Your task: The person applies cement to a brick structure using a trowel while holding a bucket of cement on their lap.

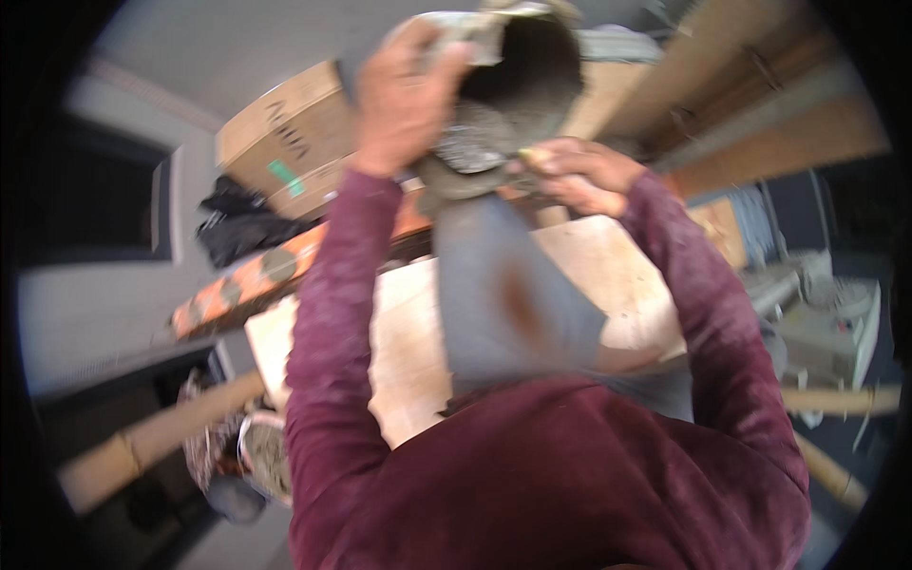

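My left hand [410, 100] grips the rim of a tilted bucket [559, 85], whose dark inside has grey, mortar-like stuff on its wall. In my right hand [587, 176] is the handle of a trowel, fingers wrapped round it. A shiny, mortar-smeared rounded patch that looks like the trowel's blade [475, 138] lies at the bucket's lower lip. Wet grey mortar [461, 180] sits just below it, on or beside the orange brick course [404, 220]. Motion blur hides the finer edges.
Mortar dabs dot the orange bricks [228, 293] at left. Behind them are a cardboard box [290, 133] and black cloth [242, 223]. Pale boards [408, 342] lie under my legs. Bamboo poles [157, 442] and a mortar bucket [266, 456] are lower left; wooden beams [788, 142] stand right.
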Available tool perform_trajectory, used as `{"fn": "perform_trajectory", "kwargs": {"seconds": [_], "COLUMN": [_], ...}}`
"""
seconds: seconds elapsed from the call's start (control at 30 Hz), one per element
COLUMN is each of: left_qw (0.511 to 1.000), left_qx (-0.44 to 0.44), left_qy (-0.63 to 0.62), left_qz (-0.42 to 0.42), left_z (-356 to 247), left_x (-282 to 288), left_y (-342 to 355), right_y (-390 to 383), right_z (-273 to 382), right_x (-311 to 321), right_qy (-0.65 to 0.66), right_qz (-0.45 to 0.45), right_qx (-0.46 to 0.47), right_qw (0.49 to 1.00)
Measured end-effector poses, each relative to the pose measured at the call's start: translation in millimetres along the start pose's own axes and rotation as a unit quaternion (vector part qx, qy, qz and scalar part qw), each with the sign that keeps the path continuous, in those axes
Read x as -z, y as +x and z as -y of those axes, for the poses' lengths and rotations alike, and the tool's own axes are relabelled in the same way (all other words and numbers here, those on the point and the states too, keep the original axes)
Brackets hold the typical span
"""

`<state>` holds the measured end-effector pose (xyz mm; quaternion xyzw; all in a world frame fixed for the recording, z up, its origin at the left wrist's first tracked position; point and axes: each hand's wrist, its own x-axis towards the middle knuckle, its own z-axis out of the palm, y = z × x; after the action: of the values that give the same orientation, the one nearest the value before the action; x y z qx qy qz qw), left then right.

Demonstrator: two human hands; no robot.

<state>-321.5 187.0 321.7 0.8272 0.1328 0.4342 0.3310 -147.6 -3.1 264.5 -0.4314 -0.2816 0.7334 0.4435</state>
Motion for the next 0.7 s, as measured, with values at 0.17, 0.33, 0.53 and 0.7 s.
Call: {"fn": "perform_trajectory", "kwargs": {"seconds": [0.17, 0.33, 0.53, 0.7], "left_qw": [0.998, 0.990, 0.975, 0.950], "left_qx": [0.064, 0.127, 0.206, 0.268], "left_qy": [0.009, 0.052, 0.053, -0.016], "left_qz": [-0.019, -0.041, -0.061, -0.159], "left_z": [49.5, 125.0, 184.4, 189.3], "left_x": [-27.8, -49.5, -59.7, -22.9], "left_y": [18.1, 17.4, 4.1, -23.0], "right_y": [-24.7, -86.5, -111.1, -56.9], "right_z": [1.1, 15.5, 15.9, -9.1], "right_x": [55.5, 110.1, 168.6, 202.8], "right_qy": [0.079, -0.010, -0.160, -0.595], "right_qz": [0.034, -0.075, -0.172, -0.120], "right_qx": [0.031, 0.000, -0.118, -0.120], "right_qw": [0.996, 0.997, 0.965, 0.785]}}
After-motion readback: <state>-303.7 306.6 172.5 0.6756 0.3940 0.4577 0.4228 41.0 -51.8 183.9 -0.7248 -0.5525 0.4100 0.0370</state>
